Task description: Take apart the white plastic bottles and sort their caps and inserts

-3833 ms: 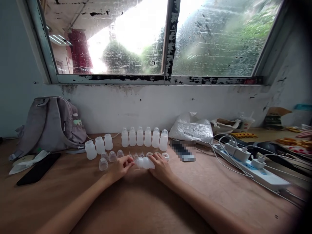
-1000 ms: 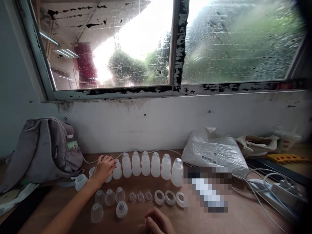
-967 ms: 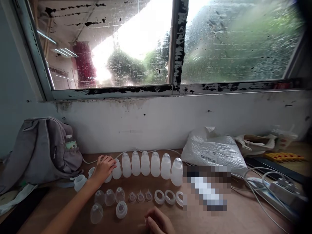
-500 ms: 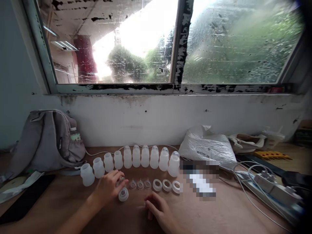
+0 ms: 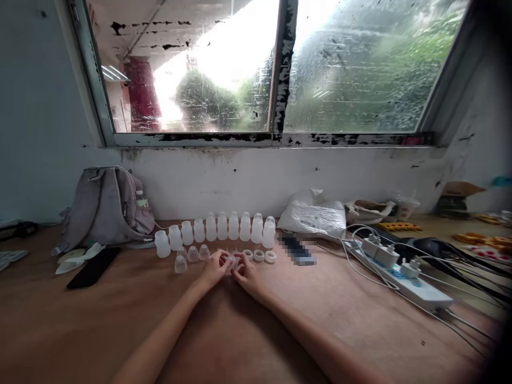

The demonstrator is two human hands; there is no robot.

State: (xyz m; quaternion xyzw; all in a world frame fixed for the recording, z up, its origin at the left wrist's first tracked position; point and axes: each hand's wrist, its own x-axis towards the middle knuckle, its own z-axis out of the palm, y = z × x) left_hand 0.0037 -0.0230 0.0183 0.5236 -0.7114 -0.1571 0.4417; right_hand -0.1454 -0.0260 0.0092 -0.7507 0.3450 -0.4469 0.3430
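Both hands meet over the table. My left hand point(image 5: 217, 265) and my right hand point(image 5: 245, 271) pinch a small clear nipple-and-ring piece point(image 5: 232, 260) between their fingertips. Behind them stands a curved row of frosted bottles point(image 5: 222, 226); those on the left are open-topped, the others wear clear domed caps. Several loose clear caps point(image 5: 181, 262) sit left of my left hand. Three white rings point(image 5: 258, 255) lie in a row beyond my right hand. Small nipple tips are partly hidden behind the fingers.
A grey backpack point(image 5: 106, 205) and a black flat object point(image 5: 93, 268) are at left. Behind right lies a silver plastic bag point(image 5: 314, 216), with a partly blurred phone point(image 5: 298, 249) before it. A power strip point(image 5: 416, 288) with plugs and cables occupies the right.
The camera view has pulled back and shifted. My left hand has moved right, off the loose caps, and now meets my right hand around the small clear piece.
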